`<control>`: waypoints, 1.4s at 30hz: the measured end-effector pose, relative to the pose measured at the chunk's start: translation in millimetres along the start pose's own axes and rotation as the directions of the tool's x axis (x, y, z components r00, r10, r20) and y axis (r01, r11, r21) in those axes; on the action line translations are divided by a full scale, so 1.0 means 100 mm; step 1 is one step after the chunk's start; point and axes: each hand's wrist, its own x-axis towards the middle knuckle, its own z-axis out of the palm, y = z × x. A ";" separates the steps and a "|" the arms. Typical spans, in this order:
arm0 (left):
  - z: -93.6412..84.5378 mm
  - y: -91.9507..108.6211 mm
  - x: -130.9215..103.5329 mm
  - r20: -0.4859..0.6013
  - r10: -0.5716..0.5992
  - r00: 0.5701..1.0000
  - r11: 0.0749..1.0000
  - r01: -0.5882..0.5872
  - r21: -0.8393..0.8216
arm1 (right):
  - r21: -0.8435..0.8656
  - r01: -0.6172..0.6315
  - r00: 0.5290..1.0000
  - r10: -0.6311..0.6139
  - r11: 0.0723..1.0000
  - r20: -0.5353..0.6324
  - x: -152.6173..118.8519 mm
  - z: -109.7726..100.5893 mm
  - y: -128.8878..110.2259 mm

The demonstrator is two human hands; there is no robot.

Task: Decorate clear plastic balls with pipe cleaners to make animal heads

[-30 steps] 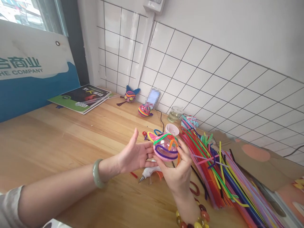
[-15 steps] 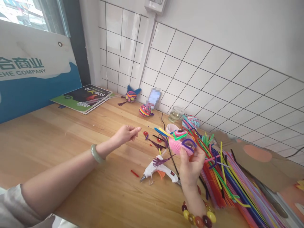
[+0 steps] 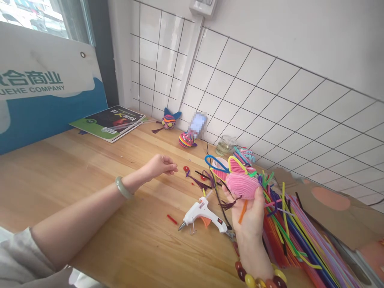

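My right hand (image 3: 250, 212) grips a pink pipe-cleaner ornament (image 3: 242, 185), the thumb at its right edge and the fingers behind it. The ornament's coiled pink side faces me. Blue and yellow pipe-cleaner loops stick out at its upper left, and a dark purple tassel (image 3: 230, 204) hangs at its lower left. Over the tabletop, left of the ornament, my left hand (image 3: 163, 165) has its fingers curled in, with no object visible in them. Below and between the hands lies a white hot glue gun (image 3: 201, 214), nozzle to the left.
Loose pipe cleaners (image 3: 300, 240) of many colours lie in a bundle at right, by brown cardboard (image 3: 318, 200). Along the wall stand two finished ornaments (image 3: 169, 120), a phone (image 3: 198, 123) and a glass jar (image 3: 225, 146). Booklets (image 3: 111, 124) lie at the back left.
My right hand has turned the ornament over, from its eyed, green-trimmed face to the coiled pink side, and moved slightly right. My left hand's fingers have curled in more.
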 end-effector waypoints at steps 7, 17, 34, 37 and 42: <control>-0.01 0.02 -0.02 -0.067 0.005 0.998 1.000 -0.004 0.006 | 0.156 -0.136 0.990 0.139 0.978 -0.010 -0.03 0.09 -0.09; -0.01 0.04 -0.03 -0.205 0.088 0.975 0.996 -0.090 -0.003 | 0.311 -0.294 0.954 0.295 0.904 0.046 -0.03 0.12 -0.18; -0.02 0.04 -0.01 -0.268 0.055 0.962 0.949 -0.134 -0.284 | 0.455 -0.361 0.931 0.345 0.814 0.123 0.00 0.08 -0.16; 0.00 0.03 -0.01 -0.233 0.024 0.972 0.942 -0.100 -0.320 | 0.457 -0.355 0.933 0.342 0.816 0.114 0.01 0.05 -0.13; 0.00 0.03 -0.04 -0.182 -0.024 0.983 0.929 -0.045 -0.367 | 0.400 -0.324 0.946 0.302 0.857 0.118 -0.02 0.08 -0.14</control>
